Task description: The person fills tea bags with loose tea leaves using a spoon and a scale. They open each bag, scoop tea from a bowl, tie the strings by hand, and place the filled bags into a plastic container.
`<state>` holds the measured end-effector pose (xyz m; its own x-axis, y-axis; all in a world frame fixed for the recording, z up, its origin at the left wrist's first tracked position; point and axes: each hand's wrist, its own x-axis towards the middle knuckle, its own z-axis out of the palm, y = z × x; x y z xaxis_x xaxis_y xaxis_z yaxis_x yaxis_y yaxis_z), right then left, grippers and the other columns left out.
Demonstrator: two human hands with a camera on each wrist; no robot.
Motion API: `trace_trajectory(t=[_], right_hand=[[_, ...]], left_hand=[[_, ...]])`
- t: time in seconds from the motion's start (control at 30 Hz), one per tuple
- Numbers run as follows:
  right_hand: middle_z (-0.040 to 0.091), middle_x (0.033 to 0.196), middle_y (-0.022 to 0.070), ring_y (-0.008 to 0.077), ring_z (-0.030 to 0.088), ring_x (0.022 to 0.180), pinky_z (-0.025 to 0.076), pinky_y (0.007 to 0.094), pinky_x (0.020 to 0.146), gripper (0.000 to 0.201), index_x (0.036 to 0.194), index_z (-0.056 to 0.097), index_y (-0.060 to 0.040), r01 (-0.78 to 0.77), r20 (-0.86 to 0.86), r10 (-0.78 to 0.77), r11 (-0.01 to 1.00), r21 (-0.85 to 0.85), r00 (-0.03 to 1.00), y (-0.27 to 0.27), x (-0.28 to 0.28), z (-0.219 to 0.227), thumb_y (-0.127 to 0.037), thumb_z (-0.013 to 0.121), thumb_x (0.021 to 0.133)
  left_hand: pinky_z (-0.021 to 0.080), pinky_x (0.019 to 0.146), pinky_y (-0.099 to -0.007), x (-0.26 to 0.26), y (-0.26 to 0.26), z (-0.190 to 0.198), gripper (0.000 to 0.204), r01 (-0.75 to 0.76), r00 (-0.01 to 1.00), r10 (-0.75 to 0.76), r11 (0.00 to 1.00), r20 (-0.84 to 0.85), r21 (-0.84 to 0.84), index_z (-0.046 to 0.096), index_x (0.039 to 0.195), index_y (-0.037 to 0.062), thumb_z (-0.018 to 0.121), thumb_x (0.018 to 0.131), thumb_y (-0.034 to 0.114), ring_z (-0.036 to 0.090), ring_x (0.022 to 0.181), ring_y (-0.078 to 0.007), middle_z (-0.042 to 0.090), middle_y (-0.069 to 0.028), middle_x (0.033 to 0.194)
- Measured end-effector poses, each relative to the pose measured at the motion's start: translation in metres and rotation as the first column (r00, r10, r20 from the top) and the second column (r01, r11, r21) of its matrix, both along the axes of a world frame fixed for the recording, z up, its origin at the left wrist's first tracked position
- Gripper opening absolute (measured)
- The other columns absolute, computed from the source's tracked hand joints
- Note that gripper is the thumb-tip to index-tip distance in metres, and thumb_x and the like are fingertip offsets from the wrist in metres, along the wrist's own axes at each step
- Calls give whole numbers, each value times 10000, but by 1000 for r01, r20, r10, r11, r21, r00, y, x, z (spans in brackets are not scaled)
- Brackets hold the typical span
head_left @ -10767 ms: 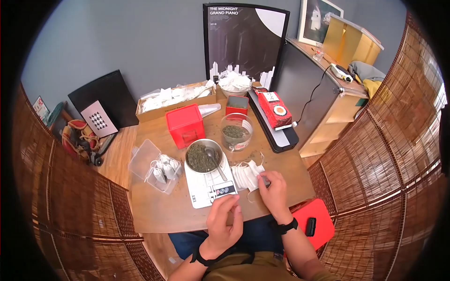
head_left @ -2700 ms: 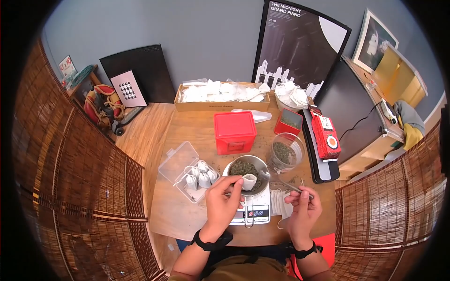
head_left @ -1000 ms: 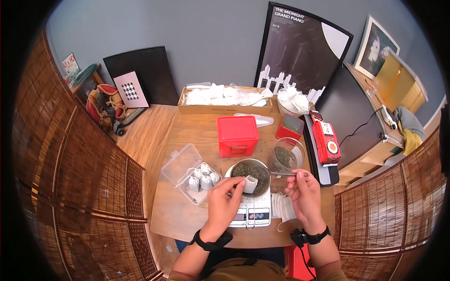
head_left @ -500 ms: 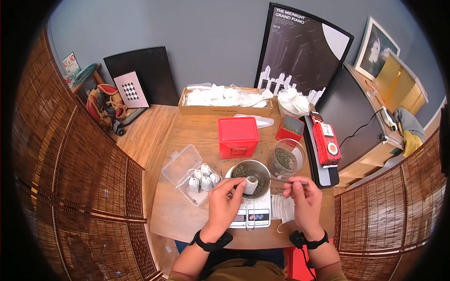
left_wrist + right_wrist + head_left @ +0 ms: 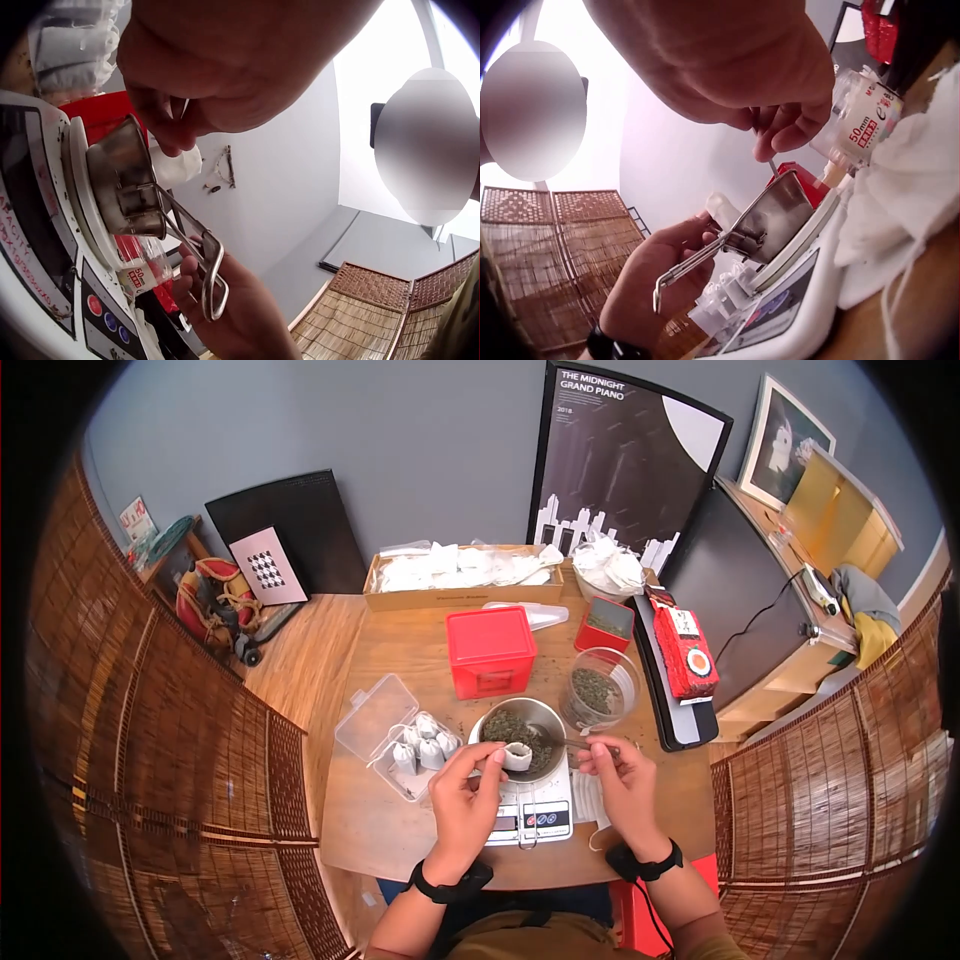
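My left hand (image 5: 466, 800) pinches a small white drawstring tea bag (image 5: 517, 757) by its edge, mouth up, over the near side of a metal cup (image 5: 124, 180) of dried green leaves. The bag (image 5: 721, 210) overlaps the cup's rim in the head view. My right hand (image 5: 625, 785) pinches the handle of a metal spoon (image 5: 574, 743), whose bowl dips into the leaves. The cup, with a folded wire handle (image 5: 686, 268), stands on a white kitchen scale (image 5: 556, 832). Flat white bags (image 5: 587, 800) lie right of the scale, partly behind my right hand.
A clear lidded box (image 5: 375, 712) with several filled bags stands left. A red tin (image 5: 490, 650), a clear tub (image 5: 628, 685) of leaves, and a smaller open red tin (image 5: 600, 640) stand behind. Farther back are a carton (image 5: 460, 598) of white bags and a red packet (image 5: 684, 660).
Earlier the spoon rested in the cup and my left hand was bare. Half a second ago the spoon was at the bag's mouth; now it is down in the leaves, right hand lower and leftward.
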<state>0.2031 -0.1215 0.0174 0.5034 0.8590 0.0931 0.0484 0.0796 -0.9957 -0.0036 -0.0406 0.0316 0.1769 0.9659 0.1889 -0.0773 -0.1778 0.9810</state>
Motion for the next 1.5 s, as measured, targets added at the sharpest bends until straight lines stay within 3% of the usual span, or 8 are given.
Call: trace_trajectory(t=[0.23, 0.3, 0.5, 0.93, 1.2, 1.43, 1.5], right_hand=[[813, 1057, 170, 168, 764, 858, 592, 291, 787, 282, 1264, 724, 45, -29, -246, 15, 998, -52, 969, 6, 4, -12, -203, 658, 1148], [810, 1058, 150, 153, 750, 851, 595, 286, 789, 273, 1251, 728, 32, 39, -326, -51, 998, -43, 944, 6, 5, -11, -210, 649, 1153], [789, 1008, 97, 114, 710, 820, 601, 278, 780, 262, 1250, 720, 13, 66, -434, -53, 998, 13, 899, 6, 11, -9, -217, 636, 1159], [775, 977, 85, 105, 683, 775, 584, 274, 750, 235, 1221, 713, 10, 69, -393, -61, 998, 8, 917, 6, 18, 1, -199, 625, 1163], [706, 931, 19, 87, 634, 780, 580, 284, 751, 214, 1198, 660, -59, 120, -424, -90, 992, 45, 901, 7, 18, 24, -266, 615, 1170], [702, 947, 27, 85, 644, 798, 591, 270, 775, 230, 1214, 670, -35, 25, -376, 14, 995, 99, 927, 10, 15, 45, -253, 611, 1173], [696, 949, 29, 80, 640, 812, 579, 253, 781, 220, 1215, 673, -28, 5, -288, 15, 997, 71, 957, 11, 13, 51, -235, 610, 1173]], left_hand=[[570, 593, -247, 1, 0, -3, 156, 28, 1000, -29, 999, -9, -32, 784, 1171, -59, 719, 1071, 41, 725, 792, -122, 743, -105, 1018], [570, 580, -248, 1, 0, -4, 157, 23, 999, -23, 1000, -23, -5, 782, 1169, -62, 720, 1070, 42, 720, 785, -122, 744, -104, 1029], [568, 548, -255, 1, 1, 1, 164, 27, 999, -28, 999, -31, -16, 782, 1167, -63, 724, 1068, 54, 715, 767, -118, 747, -104, 1030], [531, 507, -260, 0, 4, 2, 159, 29, 998, -28, 1000, -63, 6, 790, 1147, -67, 739, 1056, 52, 699, 692, -118, 742, -109, 983], [537, 496, -258, 1, 6, 7, 163, 52, 995, -51, 999, -91, 5, 792, 1149, -71, 742, 1052, 50, 706, 671, -124, 752, -129, 1022], [540, 488, -267, 1, 8, 8, 162, 58, 995, -59, 998, -81, -23, 795, 1148, -68, 745, 1048, 49, 708, 666, -127, 757, -135, 1027], [541, 490, -267, 1, 9, 8, 165, 61, 995, -62, 998, -76, -21, 795, 1148, -69, 745, 1047, 51, 708, 665, -128, 758, -135, 1026]])
